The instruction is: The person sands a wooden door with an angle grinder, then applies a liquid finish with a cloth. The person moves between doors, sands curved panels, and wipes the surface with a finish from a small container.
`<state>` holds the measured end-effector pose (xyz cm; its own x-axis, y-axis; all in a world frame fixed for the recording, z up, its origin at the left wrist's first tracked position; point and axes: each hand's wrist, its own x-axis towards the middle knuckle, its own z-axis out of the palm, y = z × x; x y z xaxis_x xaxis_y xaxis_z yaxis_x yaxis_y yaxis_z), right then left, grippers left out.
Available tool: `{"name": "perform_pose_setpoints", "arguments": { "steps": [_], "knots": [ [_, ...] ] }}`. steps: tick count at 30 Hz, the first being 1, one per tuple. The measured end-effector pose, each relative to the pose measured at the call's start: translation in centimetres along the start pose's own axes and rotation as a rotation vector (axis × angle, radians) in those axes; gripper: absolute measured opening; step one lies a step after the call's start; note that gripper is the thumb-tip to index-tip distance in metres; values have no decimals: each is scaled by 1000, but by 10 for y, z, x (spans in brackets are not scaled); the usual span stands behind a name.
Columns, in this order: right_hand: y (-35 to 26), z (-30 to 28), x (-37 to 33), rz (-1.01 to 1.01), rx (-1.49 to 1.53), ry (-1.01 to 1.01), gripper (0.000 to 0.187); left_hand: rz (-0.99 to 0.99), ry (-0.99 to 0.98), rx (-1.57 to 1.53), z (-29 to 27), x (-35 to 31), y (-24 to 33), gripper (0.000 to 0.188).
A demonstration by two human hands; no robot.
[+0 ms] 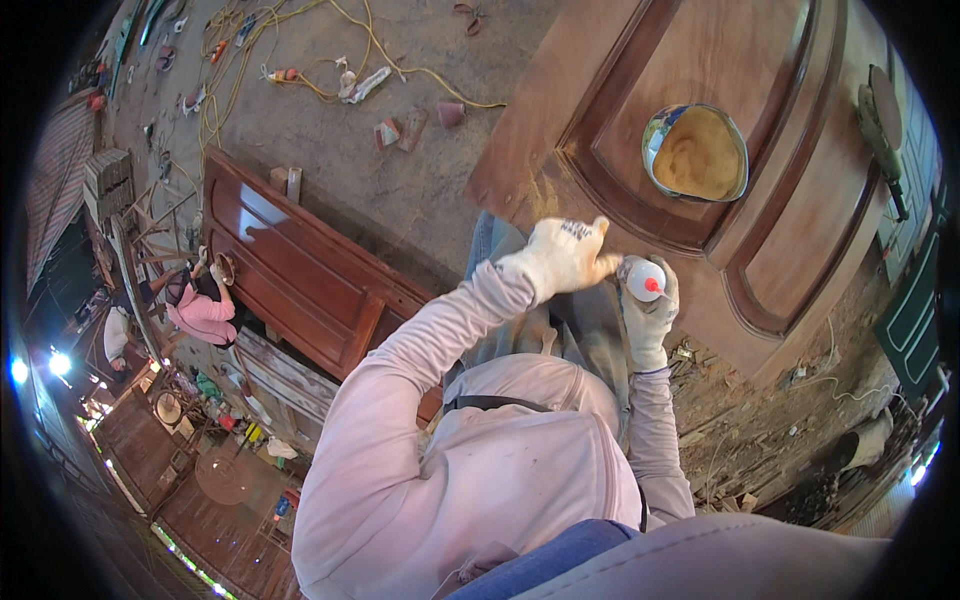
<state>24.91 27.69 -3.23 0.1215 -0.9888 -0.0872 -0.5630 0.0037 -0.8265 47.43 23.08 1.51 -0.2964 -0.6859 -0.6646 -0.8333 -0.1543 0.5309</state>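
My right hand [650,318], in a pale work glove, is wrapped round a white squeeze bottle [643,277] with a red tip pointing up toward me. Just left of the bottle is my left hand [562,258], gloved too. Its thumb and a finger stand apart, the other fingers are bent, and nothing shows between them. Both hands are over the near edge of a brown panelled wooden door [700,75]. On that door stands an open can [656,138] holding tan powder, beyond my right hand. Some tan dust lies on the wood near my left hand.
A green tool [882,130] lies at the door's right side. To the left stands a reddish panelled door [290,265], with a co-worker in pink [205,312] beside it. Yellow cords [375,40] and a small cup [451,114] are on the dirt floor.
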Motion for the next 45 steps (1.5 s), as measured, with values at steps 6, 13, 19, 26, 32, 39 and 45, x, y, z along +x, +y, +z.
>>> {"name": "perform_pose_setpoints", "arguments": {
  "steps": [6, 13, 19, 26, 32, 39, 45],
  "knots": [
    [-13, 0, 11, -18, -46, -12, 60, -358, 210, -11, -18, 3, -10, 97],
    [-9, 4, 11, 45, 6, 0, 58, -158, 71, -13, -9, -3, -6, 92],
    [-26, 1, 27, 5, 8, -64, 58, -383, 237, 73, -25, -2, -10, 87],
    [-27, 1, 30, 35, 16, -63, 58, -411, 188, 223, -29, 10, -18, 84],
    [-23, 0, 26, 25, 26, -82, 59, -399, 93, 285, -26, 14, -23, 84],
    [-19, 2, 25, 50, 27, -106, 60, -357, 73, 190, -44, 1, -2, 88],
    [-33, 3, 34, 96, 104, -138, 59, -434, -27, 185, -39, 13, -11, 88]
  ]
}}
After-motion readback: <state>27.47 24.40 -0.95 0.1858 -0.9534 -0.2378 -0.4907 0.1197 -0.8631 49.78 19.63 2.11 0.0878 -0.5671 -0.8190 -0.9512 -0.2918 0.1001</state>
